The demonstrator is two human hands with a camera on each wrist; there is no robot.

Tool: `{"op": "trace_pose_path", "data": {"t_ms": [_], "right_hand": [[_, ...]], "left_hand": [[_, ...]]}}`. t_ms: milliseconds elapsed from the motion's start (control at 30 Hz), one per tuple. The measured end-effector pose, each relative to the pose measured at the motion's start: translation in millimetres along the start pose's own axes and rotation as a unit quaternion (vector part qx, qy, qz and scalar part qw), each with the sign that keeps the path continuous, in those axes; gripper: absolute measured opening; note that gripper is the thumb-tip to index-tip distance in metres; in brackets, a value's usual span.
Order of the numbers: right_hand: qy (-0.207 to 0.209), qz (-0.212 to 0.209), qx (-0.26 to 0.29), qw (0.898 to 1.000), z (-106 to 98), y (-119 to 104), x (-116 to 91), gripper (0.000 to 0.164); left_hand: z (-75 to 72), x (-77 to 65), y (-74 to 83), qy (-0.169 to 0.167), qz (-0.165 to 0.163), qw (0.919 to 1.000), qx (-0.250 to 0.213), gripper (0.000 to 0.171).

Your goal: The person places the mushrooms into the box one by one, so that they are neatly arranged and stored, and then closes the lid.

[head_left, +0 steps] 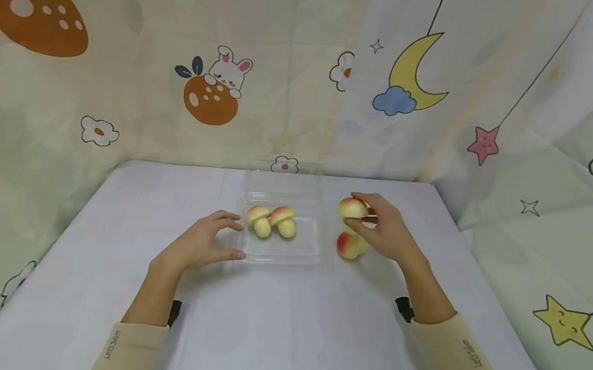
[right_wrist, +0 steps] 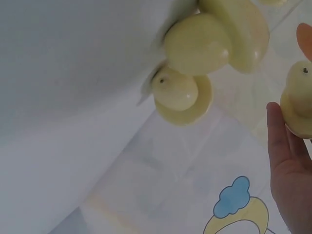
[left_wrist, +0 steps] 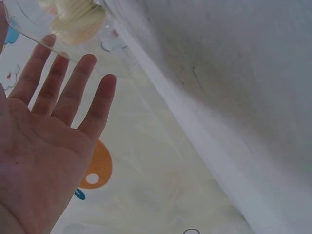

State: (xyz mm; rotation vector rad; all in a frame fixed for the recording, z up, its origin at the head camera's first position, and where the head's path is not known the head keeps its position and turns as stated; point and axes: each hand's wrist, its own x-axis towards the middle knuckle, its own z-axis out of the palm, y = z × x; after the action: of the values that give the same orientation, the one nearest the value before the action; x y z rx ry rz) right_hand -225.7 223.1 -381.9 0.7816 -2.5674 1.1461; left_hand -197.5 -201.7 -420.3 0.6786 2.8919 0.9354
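My right hand (head_left: 387,229) pinches a toy mushroom (head_left: 353,207) with a red-and-yellow cap, raised to the right of a clear plastic box (head_left: 305,247). In the right wrist view, this mushroom's pale stem (right_wrist: 297,83) shows above the fingers. Two more mushrooms sit on the table close by, one in front (head_left: 351,246) and one partly hidden behind the held one. Inside the box, two mushrooms (head_left: 259,221) (head_left: 283,222) lie side by side on the left. My left hand (head_left: 205,240) has its fingers spread, fingertips right at the box's left edge; it holds nothing.
The box's clear lid (head_left: 283,185) lies folded back toward the rear of the table. White cloth covers the table (head_left: 289,324), whose far edge meets a printed curtain (head_left: 286,95) with cartoon figures. Black straps (head_left: 404,309) circle both wrists.
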Motion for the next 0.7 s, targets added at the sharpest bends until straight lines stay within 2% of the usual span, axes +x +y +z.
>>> {"op": "trace_pose_path", "data": {"t_ms": [233,533,700], "right_hand": [[-0.020,0.014,0.046,0.999,15,-10,14,0.055],[-0.040,0.011,0.053,0.998,30,-21,23,0.055],[-0.050,0.015,0.065,0.997,36,-20,25,0.055]], "left_hand": [[-0.6,2.2,-4.6,-0.001,0.001,1.0000,-0.004,0.066],[1.3,2.2,-4.7,-0.005,-0.001,0.9998,-0.022,0.065],[1.3,1.9,-4.8,-0.006,-0.002,0.9997,-0.022,0.065]]}}
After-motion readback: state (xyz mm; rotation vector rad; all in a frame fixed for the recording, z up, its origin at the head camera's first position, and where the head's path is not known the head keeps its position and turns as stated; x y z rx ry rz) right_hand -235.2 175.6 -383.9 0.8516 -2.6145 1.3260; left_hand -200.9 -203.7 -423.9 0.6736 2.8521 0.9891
